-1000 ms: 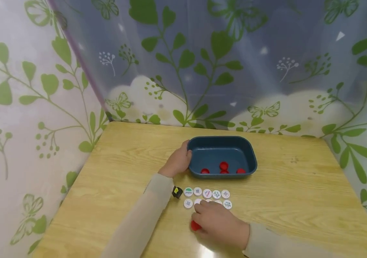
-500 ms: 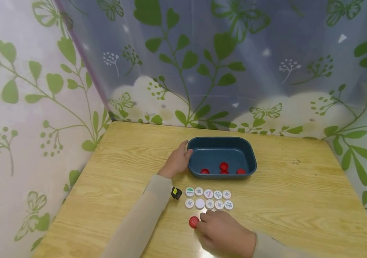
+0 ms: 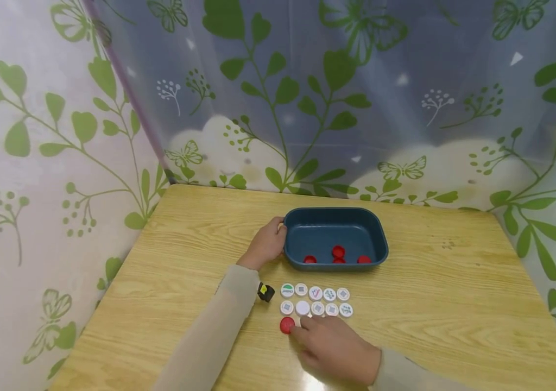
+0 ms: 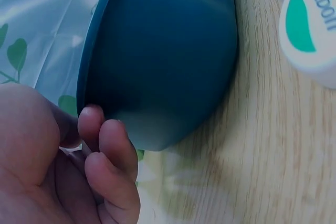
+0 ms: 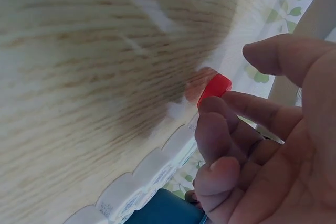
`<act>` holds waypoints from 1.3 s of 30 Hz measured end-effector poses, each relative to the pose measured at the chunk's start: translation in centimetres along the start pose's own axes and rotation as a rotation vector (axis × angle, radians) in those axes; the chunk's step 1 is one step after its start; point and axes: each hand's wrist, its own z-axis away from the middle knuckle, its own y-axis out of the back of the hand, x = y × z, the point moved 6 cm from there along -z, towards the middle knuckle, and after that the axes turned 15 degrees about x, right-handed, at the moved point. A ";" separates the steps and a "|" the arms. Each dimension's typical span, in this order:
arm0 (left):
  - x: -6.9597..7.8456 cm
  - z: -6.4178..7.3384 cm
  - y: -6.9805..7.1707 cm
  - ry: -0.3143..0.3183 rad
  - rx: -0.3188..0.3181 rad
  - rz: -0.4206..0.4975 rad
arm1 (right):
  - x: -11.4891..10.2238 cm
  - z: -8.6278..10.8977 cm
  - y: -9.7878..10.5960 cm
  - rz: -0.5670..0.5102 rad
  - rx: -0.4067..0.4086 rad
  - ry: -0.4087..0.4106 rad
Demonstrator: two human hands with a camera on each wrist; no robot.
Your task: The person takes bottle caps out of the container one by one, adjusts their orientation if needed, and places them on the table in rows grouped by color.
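Observation:
My left hand (image 3: 264, 244) grips the left end of a dark blue plastic basin (image 3: 335, 267), its fingertips against the wall in the left wrist view. Several red bottle caps (image 3: 339, 251) lie inside. My right hand (image 3: 337, 347) is low over the table, the index fingertip touching another red bottle cap (image 3: 287, 325). In the right wrist view the thumb (image 5: 275, 53) stands apart from that red cap and the other fingers are bent. Two rows of white bottle caps (image 3: 302, 308) lie between basin and right hand; the red cap sits just below their left end.
A black device with a yellow mark (image 3: 265, 292) sits at the left wrist, beside the white caps. The wooden table (image 3: 454, 282) meets a leaf-patterned curtain (image 3: 283, 108) at the back and on both sides.
The red cap has moved from near the right hand up and left to just under the white rows, with the right index finger at it. The left hand stays at the basin.

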 end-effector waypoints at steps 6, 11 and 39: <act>0.5 0.0 -0.1 -0.021 0.002 -0.015 | 0.7 0.0 -0.1 0.004 -0.051 -0.046; 0.8 0.0 -0.3 -0.059 0.007 -0.043 | 1.1 0.1 -0.2 0.004 -0.092 -0.068; 0.5 0.0 -0.3 -0.073 0.054 -0.071 | 11.2 -4.2 7.9 0.101 0.161 -0.192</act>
